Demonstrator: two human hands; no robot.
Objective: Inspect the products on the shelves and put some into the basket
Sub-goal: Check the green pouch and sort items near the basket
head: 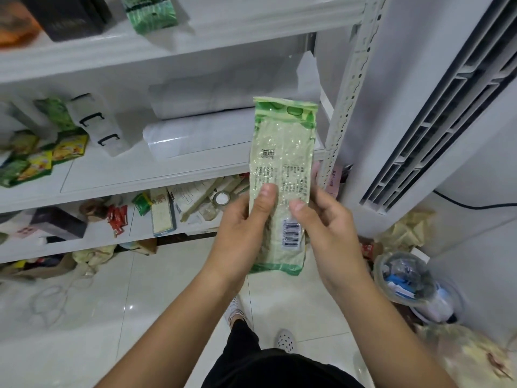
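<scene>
Left of the long green packet point(281, 175), yellow and green sachets point(42, 158) lie on the middle shelf point(117, 175). Your left hand point(240, 231) grips the packet's lower left edge, thumb pressed on its printed back. The packet stands upright in front of the shelf, barcode facing you. Your right hand point(327, 231) holds its right edge, thumb on top. Right of the packet stands a white air conditioner point(436, 113).

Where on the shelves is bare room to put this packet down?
Both hands hold the packet. The middle shelf has a bare strip along its front, between the yellow-green sachets at left and the white rolls behind. The lower shelf is crowded with boxes and red sachets.
</scene>
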